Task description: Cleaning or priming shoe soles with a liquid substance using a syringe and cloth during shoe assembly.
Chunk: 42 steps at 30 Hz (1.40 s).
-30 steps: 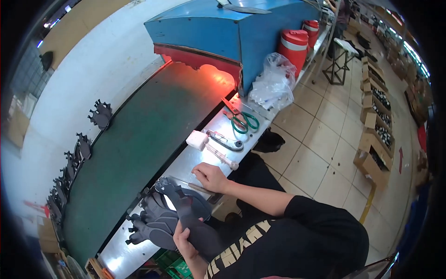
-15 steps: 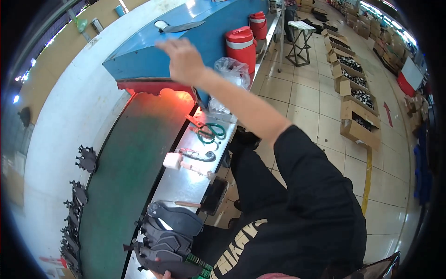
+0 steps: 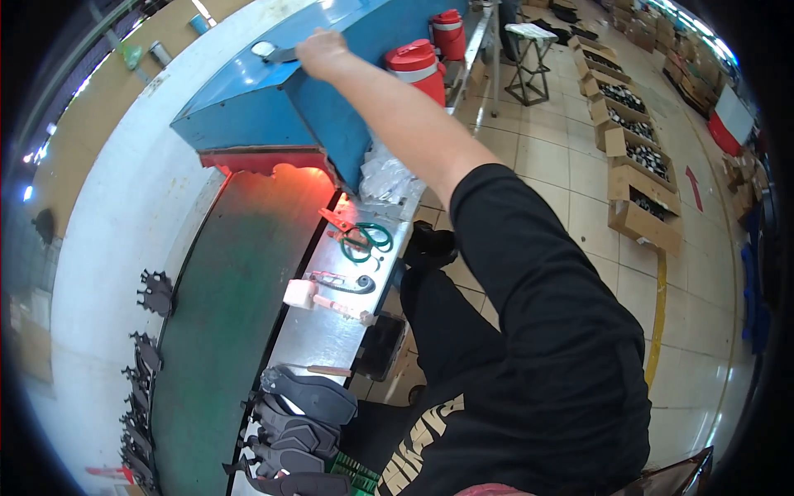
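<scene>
Blue sheet-metal oven hood [image 3: 248,112] carries a grey tool [image 3: 279,54] on top, gripped by the closed right hand [image 3: 321,51]. Green-handled scissors [image 3: 364,242], a white mallet [image 3: 310,296] and stacked grey shoe soles [image 3: 302,413] crowd the steel ledge [image 3: 318,339] beside the dark green conveyor belt [image 3: 231,331]; left hand unseen.

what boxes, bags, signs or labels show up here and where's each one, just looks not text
Cardboard boxes: open brown cartons in a row on the tiled floor at right, dark items inside.
Plastic bag: clear, crumpled, on the steel bench beside the blue machine hood.
Floor arrow: red, painted on the tiles beyond the boxes.
Board: pale panel leaning at far right; too blurred to tell more.
</scene>
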Each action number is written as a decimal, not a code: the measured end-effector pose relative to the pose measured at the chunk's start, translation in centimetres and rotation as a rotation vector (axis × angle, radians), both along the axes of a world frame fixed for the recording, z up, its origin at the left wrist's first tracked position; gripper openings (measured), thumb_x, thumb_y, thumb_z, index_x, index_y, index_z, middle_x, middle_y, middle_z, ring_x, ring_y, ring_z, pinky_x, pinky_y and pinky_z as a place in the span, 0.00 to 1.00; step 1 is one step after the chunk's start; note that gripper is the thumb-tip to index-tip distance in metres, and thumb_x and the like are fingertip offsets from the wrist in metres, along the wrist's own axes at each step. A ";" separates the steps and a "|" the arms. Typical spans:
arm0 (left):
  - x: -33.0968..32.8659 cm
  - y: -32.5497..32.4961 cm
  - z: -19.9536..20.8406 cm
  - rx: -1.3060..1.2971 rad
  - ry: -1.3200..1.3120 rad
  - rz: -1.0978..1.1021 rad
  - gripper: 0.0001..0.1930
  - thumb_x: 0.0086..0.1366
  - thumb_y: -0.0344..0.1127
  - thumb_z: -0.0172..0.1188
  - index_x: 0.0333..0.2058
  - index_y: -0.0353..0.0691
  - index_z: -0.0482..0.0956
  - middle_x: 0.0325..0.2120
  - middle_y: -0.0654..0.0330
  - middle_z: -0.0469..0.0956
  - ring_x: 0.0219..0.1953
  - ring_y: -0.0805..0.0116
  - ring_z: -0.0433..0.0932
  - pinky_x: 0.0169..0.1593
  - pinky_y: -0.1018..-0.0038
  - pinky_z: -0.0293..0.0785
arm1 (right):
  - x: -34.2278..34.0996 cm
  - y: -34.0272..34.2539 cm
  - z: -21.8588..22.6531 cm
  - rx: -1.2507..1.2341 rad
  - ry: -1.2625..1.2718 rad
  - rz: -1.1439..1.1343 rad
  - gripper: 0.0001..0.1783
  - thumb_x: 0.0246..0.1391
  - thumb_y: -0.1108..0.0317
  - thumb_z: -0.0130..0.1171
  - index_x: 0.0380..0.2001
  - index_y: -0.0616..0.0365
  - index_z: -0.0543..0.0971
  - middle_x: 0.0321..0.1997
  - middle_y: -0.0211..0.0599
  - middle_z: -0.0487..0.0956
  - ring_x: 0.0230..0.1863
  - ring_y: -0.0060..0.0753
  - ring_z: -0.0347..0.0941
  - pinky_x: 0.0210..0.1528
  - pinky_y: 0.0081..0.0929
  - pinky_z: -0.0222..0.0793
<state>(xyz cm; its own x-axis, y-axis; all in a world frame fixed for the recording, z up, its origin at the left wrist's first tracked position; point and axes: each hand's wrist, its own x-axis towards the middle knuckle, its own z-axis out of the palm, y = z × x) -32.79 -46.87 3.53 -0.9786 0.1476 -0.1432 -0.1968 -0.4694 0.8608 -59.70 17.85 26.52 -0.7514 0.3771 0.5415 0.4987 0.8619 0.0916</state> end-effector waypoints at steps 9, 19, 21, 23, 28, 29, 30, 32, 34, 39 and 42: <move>1.0 5.0 1.9 0.255 0.083 0.125 0.48 0.45 0.23 0.56 0.68 0.51 0.49 0.52 0.39 0.71 0.51 0.46 0.75 0.55 0.52 0.73 | 13.5 -3.8 -6.2 -1.221 0.796 0.936 0.22 0.50 0.79 0.54 0.51 0.66 0.76 0.46 0.36 0.80 0.45 0.27 0.76 0.50 0.25 0.71; -3.5 11.8 3.4 0.279 0.066 0.023 0.43 0.50 0.18 0.49 0.67 0.44 0.51 0.53 0.40 0.71 0.53 0.46 0.74 0.58 0.53 0.71 | 21.1 -30.8 -21.4 -2.634 -0.224 1.097 0.35 0.48 0.78 0.63 0.61 0.63 0.65 0.54 0.38 0.76 0.53 0.30 0.74 0.56 0.29 0.70; -3.7 11.7 3.2 0.230 0.118 0.084 0.39 0.54 0.19 0.47 0.67 0.41 0.52 0.54 0.42 0.71 0.54 0.47 0.74 0.59 0.55 0.71 | 21.5 -33.0 -23.5 -2.607 -0.246 1.054 0.31 0.50 0.76 0.64 0.57 0.62 0.67 0.54 0.39 0.75 0.55 0.30 0.72 0.59 0.30 0.67; -3.2 10.4 2.8 0.242 0.098 0.121 0.35 0.58 0.21 0.47 0.66 0.40 0.54 0.54 0.44 0.72 0.53 0.49 0.75 0.58 0.57 0.71 | 22.1 -34.4 -24.4 -2.618 -0.349 1.101 0.30 0.50 0.75 0.64 0.57 0.61 0.67 0.54 0.38 0.75 0.56 0.29 0.71 0.59 0.30 0.66; -1.1 8.3 0.8 -0.082 0.139 0.101 0.28 0.64 0.25 0.53 0.63 0.34 0.59 0.51 0.48 0.74 0.50 0.57 0.77 0.56 0.63 0.73 | 21.7 -37.2 -25.8 -2.503 -0.558 1.153 0.27 0.55 0.71 0.59 0.58 0.61 0.66 0.63 0.46 0.68 0.62 0.33 0.65 0.64 0.32 0.60; -1.3 8.6 0.9 0.012 0.093 0.172 0.30 0.62 0.23 0.54 0.63 0.33 0.58 0.52 0.47 0.74 0.50 0.57 0.77 0.56 0.63 0.74 | 21.5 -37.7 -25.9 -2.545 -0.536 1.135 0.25 0.58 0.68 0.57 0.58 0.60 0.66 0.61 0.44 0.70 0.60 0.33 0.68 0.63 0.31 0.63; -1.2 8.4 1.2 0.008 0.080 0.176 0.30 0.62 0.23 0.54 0.63 0.33 0.58 0.52 0.47 0.74 0.50 0.57 0.77 0.56 0.63 0.74 | 21.6 -38.2 -25.9 -2.556 -0.544 1.122 0.25 0.58 0.68 0.57 0.58 0.60 0.66 0.61 0.44 0.70 0.60 0.33 0.68 0.63 0.31 0.63; -1.4 8.3 1.9 0.082 0.054 0.180 0.31 0.63 0.24 0.54 0.64 0.34 0.57 0.54 0.44 0.72 0.51 0.57 0.77 0.56 0.63 0.73 | 21.8 -38.7 -25.7 -2.825 -0.545 0.942 0.24 0.59 0.68 0.57 0.57 0.60 0.66 0.57 0.42 0.73 0.57 0.32 0.71 0.59 0.30 0.68; -1.9 8.2 1.7 0.094 0.045 0.185 0.31 0.62 0.24 0.54 0.64 0.34 0.56 0.55 0.44 0.71 0.52 0.57 0.76 0.56 0.63 0.73 | 21.7 -38.9 -25.7 -2.904 -0.509 0.892 0.23 0.60 0.69 0.55 0.58 0.60 0.65 0.54 0.41 0.75 0.53 0.31 0.75 0.56 0.28 0.72; -2.0 8.6 1.5 0.084 0.005 0.200 0.35 0.59 0.27 0.56 0.65 0.36 0.55 0.56 0.40 0.69 0.52 0.52 0.77 0.56 0.60 0.74 | 21.7 -38.3 -25.4 -2.885 -0.510 0.726 0.20 0.63 0.70 0.53 0.56 0.59 0.66 0.48 0.36 0.77 0.45 0.26 0.78 0.47 0.25 0.78; -2.3 9.0 1.1 0.109 0.003 0.182 0.36 0.58 0.27 0.56 0.66 0.37 0.55 0.57 0.40 0.68 0.52 0.53 0.77 0.56 0.60 0.74 | 21.7 -38.0 -25.3 -2.886 -0.503 0.689 0.20 0.63 0.70 0.53 0.56 0.60 0.66 0.47 0.37 0.77 0.44 0.25 0.78 0.45 0.24 0.79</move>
<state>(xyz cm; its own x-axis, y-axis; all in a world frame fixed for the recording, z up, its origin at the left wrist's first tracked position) -35.09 -37.90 4.67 -0.9909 -0.0167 -0.1335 -0.0984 -0.5870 0.8036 -38.02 -20.19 1.21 -0.7707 -0.5883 -0.2446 0.6260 -0.6277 -0.4627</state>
